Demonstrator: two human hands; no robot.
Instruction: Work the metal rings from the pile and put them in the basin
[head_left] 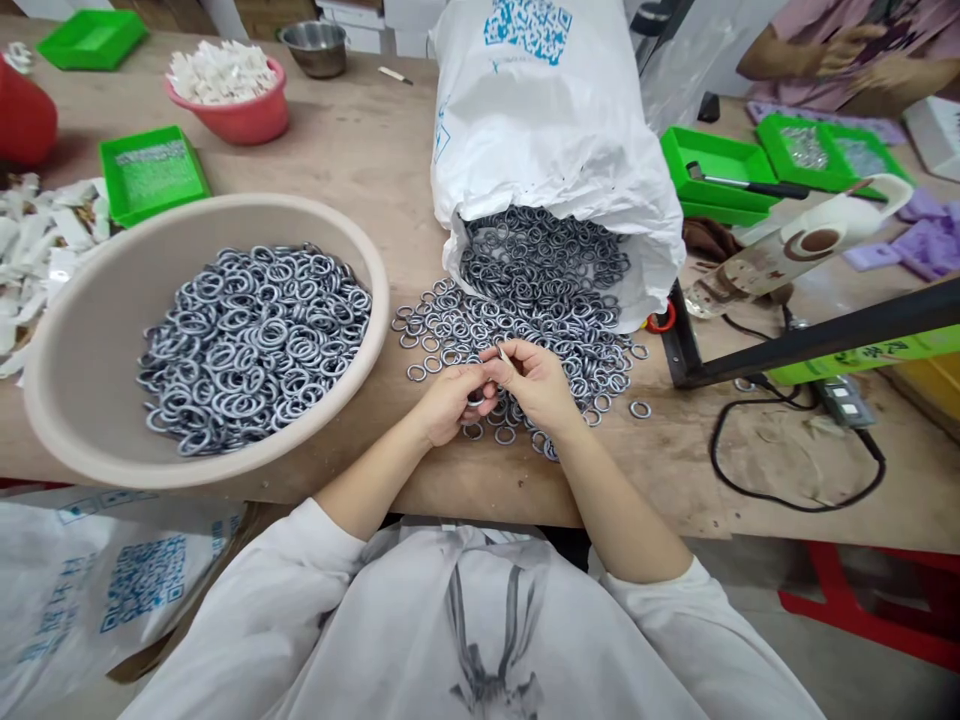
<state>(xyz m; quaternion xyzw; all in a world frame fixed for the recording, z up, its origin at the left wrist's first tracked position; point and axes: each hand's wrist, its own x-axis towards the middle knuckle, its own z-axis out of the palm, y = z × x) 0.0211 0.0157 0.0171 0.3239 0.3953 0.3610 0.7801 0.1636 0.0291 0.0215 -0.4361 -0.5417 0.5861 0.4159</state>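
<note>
My left hand (pixel 451 402) is closed on a grey ring (pixel 475 402), partly hidden by the fingers. Against it, my right hand (pixel 541 388) pinches a small thin pale tool (pixel 503 354), whose exact kind I cannot make out. Both hands meet just above a heap of loose grey rings (pixel 517 325) on the wooden table. The heap spills from the mouth of a white sack (pixel 547 130) lying on its side. To the left stands a large beige basin (pixel 75 400), with many similar rings (pixel 262 345) piled inside.
Green trays (pixel 154 175), a red bowl (pixel 232 115) of white pieces and a metal bowl (pixel 315 48) stand at back left. On the right are a black metal frame (pixel 810 335), a bottle (pixel 795 245) and a cable (pixel 716 450). Another person's hands (pixel 862 65) are at upper right.
</note>
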